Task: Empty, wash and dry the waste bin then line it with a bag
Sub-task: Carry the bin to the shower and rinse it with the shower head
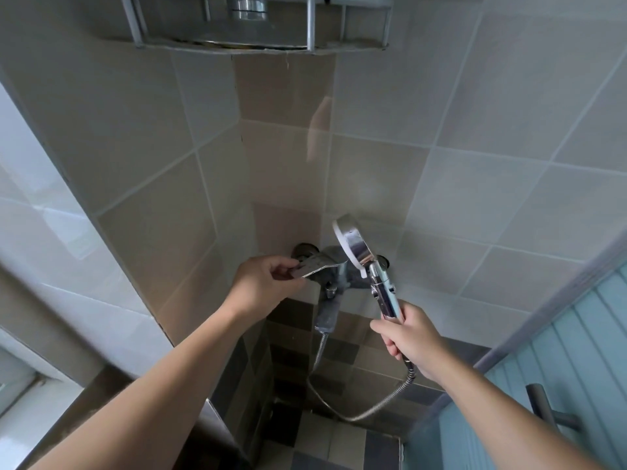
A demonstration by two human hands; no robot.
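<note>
Nearest, the right hand (412,337) keeps a clenched grip on the handle of the shower head (356,245), its hose (369,407) looping below. Just left, the left hand (268,278) pinches the mixer tap's lever (317,266). This looks like the washing step: next, open the water. The waste bin is out of sight. Above the tap hangs a corner shelf (261,42).

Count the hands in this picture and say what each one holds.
2. The left hand pinches the faucet lever at the wall corner; the right hand grips the shower head by its handle, right of the faucet.
</note>
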